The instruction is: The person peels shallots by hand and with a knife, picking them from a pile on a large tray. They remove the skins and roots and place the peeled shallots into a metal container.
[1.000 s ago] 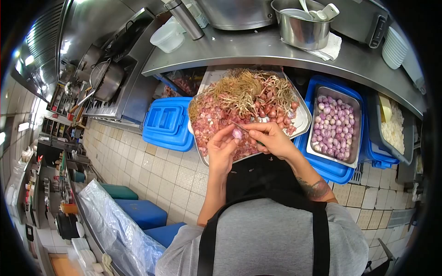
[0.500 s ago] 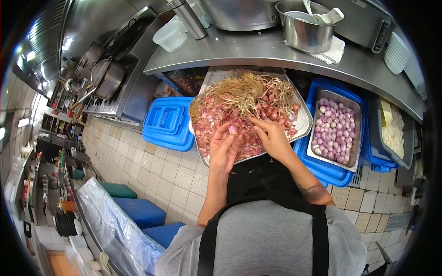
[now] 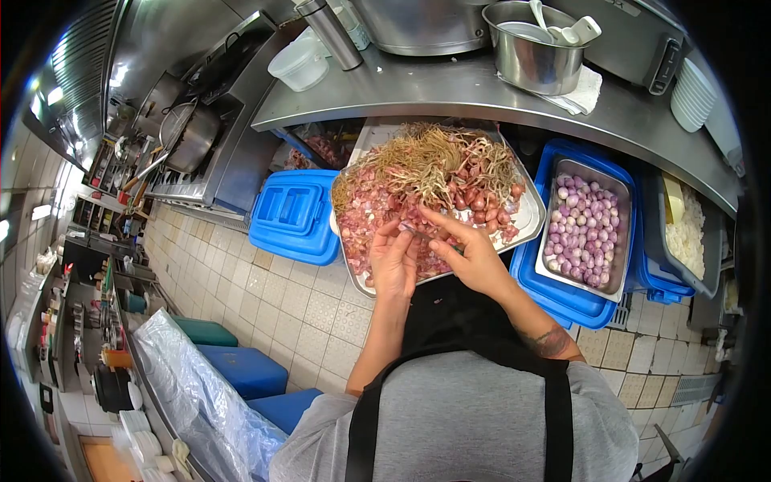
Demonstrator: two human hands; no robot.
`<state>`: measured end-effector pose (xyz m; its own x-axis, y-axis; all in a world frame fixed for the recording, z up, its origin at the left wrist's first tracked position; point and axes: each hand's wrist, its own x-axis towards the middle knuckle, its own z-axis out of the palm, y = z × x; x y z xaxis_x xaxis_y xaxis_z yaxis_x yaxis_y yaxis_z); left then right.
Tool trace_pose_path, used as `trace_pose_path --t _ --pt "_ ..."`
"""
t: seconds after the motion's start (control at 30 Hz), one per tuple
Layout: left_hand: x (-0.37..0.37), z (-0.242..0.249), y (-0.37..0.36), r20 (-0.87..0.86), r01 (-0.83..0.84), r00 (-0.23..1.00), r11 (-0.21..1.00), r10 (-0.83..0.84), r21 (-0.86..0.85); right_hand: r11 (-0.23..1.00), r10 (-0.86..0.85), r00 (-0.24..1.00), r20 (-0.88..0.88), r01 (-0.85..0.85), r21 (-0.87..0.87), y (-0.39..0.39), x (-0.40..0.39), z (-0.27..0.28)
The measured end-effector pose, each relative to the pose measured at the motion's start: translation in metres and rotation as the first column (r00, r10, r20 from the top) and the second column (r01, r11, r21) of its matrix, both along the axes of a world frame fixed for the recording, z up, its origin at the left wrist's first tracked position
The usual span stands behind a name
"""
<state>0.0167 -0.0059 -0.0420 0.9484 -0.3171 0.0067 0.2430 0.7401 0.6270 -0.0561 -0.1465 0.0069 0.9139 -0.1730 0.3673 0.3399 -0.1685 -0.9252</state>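
Observation:
My left hand (image 3: 393,261) is over the near side of a metal tray (image 3: 528,215), its fingers pinching a small purple shallot (image 3: 404,228). Close against it, my right hand (image 3: 479,257) grips a small paring knife (image 3: 457,247), whose thin blade meets the shallot; the fingers cover much of the knife. Loose reddish skins (image 3: 365,209) cover the tray's left and front. Behind them lies a heap of dry roots and stalks (image 3: 426,157), with unpeeled brown-red shallots (image 3: 482,201) at its right.
A steel pan of peeled shallots (image 3: 582,221) rests on a blue lidded bin (image 3: 554,301) to the right. Left of the tray is a blue lid (image 3: 293,215). A steel counter (image 3: 418,92) overhangs the tray's back, bearing a steel pot (image 3: 538,60). Tiled floor (image 3: 301,309) shows at left.
My right hand has moved left and down to meet my left hand, bringing the knife to the shallot. My left hand has turned slightly, and the shallot is now more covered.

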Motion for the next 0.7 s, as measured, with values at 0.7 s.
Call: trace_pose_path --t 0.7 --pt "-0.022 0.037 -0.008 0.007 -0.073 0.997 0.997 0.073 0.027 0.995 0.043 0.995 0.094 -0.051 0.087 0.005 -0.004 -0.002"
